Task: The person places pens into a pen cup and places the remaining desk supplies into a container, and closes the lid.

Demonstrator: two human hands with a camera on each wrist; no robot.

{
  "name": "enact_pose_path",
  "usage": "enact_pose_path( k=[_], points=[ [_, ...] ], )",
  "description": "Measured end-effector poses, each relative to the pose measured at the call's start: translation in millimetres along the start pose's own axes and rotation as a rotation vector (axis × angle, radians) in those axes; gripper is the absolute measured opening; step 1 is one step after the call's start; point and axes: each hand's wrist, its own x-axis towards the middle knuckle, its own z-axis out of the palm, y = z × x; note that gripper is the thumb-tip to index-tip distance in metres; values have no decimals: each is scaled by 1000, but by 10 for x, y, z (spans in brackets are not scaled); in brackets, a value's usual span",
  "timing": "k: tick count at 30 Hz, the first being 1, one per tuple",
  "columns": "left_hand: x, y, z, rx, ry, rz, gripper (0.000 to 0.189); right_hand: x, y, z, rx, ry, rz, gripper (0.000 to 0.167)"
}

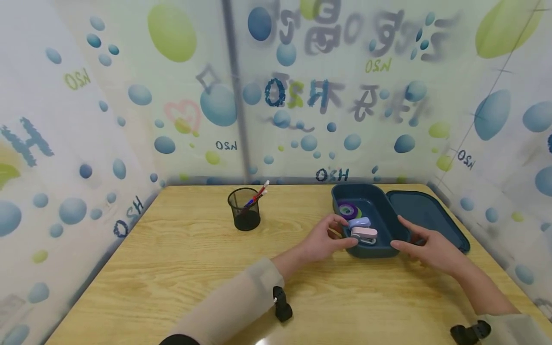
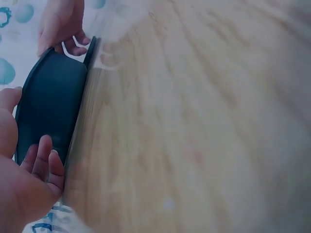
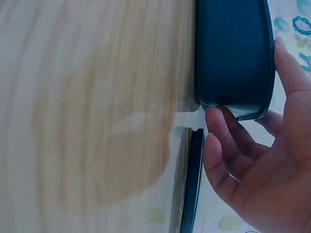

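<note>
A dark blue open box (image 1: 376, 252) stands at the right of the table, with a hand at each side. My left hand (image 1: 321, 240) holds its left side, thumb at the front corner and fingers by the rim. On the opposite side my right hand (image 1: 435, 250) grips the right front corner. In the right wrist view, fingertips (image 3: 216, 124) curl at the lower end of the box wall (image 3: 233, 58). Inside, along the left, lie a purple tape roll (image 1: 346, 211), a small lavender item (image 1: 359, 222) and a pink mini stapler (image 1: 364, 233).
The flat dark blue lid (image 1: 424, 213) lies on the table just right of the box, close behind my right hand. A black mesh pen cup (image 1: 247, 218) with several pens stands left of centre. Patterned curtains (image 1: 194, 158) border the table's back and sides.
</note>
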Motion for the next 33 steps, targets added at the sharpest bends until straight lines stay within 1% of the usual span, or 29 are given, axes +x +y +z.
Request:
enact_pose_path(
  k=[3,10,13,17,19,21,23,27,29,33],
  points=[
    [-3,-2,14,-22,3,-4,37,1,6,-2,-16,0,-2,95],
    [-1,-13,17,-35,4,-6,37,9,16,-31,-25,-8,-11,94],
    [6,-26,17,-40,5,-5,37,4,77,-87,-20,23,-35,91],
    [11,-36,16,-40,4,-2,37,-53,289,-233,22,102,-52,78],
    [8,-35,16,-39,3,-2,37,-99,437,-333,39,128,-36,73],
    [5,-32,16,-41,4,-4,38,-142,586,-433,16,146,-9,70],
    [2,-28,15,-42,6,-5,38,-178,722,-523,-21,158,39,71],
    [10,-33,17,-40,6,-8,39,-236,934,-654,-59,157,124,72],
    [15,-41,21,-39,6,-9,39,-255,1019,-699,-66,133,147,71],
    [22,-45,32,-37,6,-14,38,-270,1156,-729,-73,67,172,58]
  ],
)
